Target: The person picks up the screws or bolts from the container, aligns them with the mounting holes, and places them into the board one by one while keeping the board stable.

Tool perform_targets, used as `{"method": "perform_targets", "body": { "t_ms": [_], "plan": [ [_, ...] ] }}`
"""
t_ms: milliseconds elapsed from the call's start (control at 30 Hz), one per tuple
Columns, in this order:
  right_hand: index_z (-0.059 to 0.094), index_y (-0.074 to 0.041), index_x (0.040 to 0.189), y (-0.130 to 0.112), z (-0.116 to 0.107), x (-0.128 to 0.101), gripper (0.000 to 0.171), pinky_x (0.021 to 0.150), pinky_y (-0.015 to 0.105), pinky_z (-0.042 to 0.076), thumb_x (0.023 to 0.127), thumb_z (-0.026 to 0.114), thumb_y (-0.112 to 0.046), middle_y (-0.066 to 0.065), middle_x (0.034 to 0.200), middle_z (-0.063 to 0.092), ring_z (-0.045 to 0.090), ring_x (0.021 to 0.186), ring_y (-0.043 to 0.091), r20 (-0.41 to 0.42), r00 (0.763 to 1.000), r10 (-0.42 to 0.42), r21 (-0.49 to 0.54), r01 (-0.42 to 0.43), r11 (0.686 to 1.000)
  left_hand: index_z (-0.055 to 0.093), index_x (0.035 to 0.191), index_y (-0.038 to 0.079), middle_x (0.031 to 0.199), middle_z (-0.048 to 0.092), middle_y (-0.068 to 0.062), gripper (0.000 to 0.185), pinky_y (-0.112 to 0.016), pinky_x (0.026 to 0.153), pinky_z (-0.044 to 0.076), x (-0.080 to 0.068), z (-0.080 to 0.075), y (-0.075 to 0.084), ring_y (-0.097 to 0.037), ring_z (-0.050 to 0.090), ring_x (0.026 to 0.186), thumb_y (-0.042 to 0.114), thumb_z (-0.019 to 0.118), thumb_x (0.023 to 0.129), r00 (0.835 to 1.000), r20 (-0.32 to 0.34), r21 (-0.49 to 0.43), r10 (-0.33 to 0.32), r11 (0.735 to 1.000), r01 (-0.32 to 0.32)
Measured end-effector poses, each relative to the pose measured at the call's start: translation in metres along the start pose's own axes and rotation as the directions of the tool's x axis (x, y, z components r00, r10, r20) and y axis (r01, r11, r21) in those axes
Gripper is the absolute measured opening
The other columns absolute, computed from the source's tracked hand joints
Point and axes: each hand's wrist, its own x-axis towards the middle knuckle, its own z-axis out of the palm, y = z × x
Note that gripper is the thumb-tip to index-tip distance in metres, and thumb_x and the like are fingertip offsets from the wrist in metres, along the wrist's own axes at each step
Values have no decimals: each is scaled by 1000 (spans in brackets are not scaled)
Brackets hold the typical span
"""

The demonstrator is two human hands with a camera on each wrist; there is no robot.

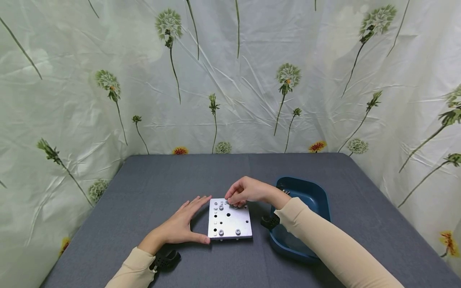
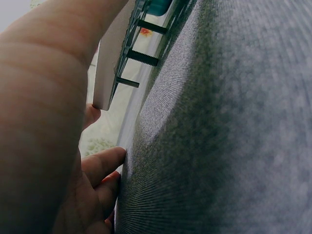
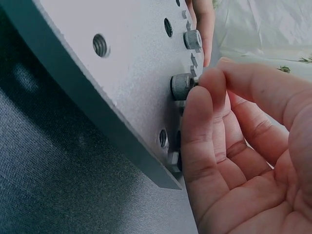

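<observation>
On the grey cloth table (image 1: 151, 188) sits a square metal plate (image 1: 230, 220), flat, mid-table between both hands. Right hand (image 1: 246, 191) reaches over the plate's far edge, fingertips (image 3: 207, 85) pinching a small knurled screw (image 3: 181, 86) standing upright in the plate; it's the nearer hand. Left hand (image 1: 181, 224) lies open, fingers straight, braced against the plate's left side. Plate is smooth, matte, drilled with threaded holes. Blue plastic tray (image 1: 317, 196) just right.
</observation>
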Motion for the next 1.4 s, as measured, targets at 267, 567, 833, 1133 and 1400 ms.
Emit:
{"method": "perform_targets", "body": {
  "t_ms": [267,567,833,1133,1400],
  "plan": [
    [79,1,116,1,0,0,18,72,23,60,101,73,-8,-1,87,77,66,77,9,-1,1000,0,2,0,1000,30,171,18,176,32,-14,123,-76,129,14,1,0,1,-47,25,164,62,93,75,1000,-4,-2,10,1000,-10],
    [78,1,116,-1,0,-1,18,70,23,58,101,74,-7,-1,86,77,65,75,9,1,1000,1,10,-1,1000,30,171,19,176,32,-14,123,-77,129,14,1,0,2,-47,26,164,62,93,75,1000,-5,0,9,1000,-9],
    [77,1,115,-2,-1,-2,18,68,22,56,101,74,-8,-1,85,76,65,73,9,0,1000,0,4,0,1000,30,171,18,176,32,-15,123,-76,129,14,1,-1,3,-47,25,164,62,93,75,1000,-1,0,6,1000,-6],
    [77,3,118,-4,-5,-5,20,69,23,56,101,74,-8,2,87,78,65,74,9,-1,1000,3,15,-3,1000,30,171,18,177,30,-15,123,-76,130,13,0,0,2,-47,24,164,63,92,76,1000,5,-6,-4,1000,4],
    [74,7,121,-6,-11,-10,26,72,25,59,102,73,-10,11,95,80,69,78,10,5,1000,-8,12,7,1000,31,171,18,177,31,-15,122,-77,129,14,0,0,0,-48,25,164,62,93,75,1000,-3,-4,2,1000,-2]
  ]
}}
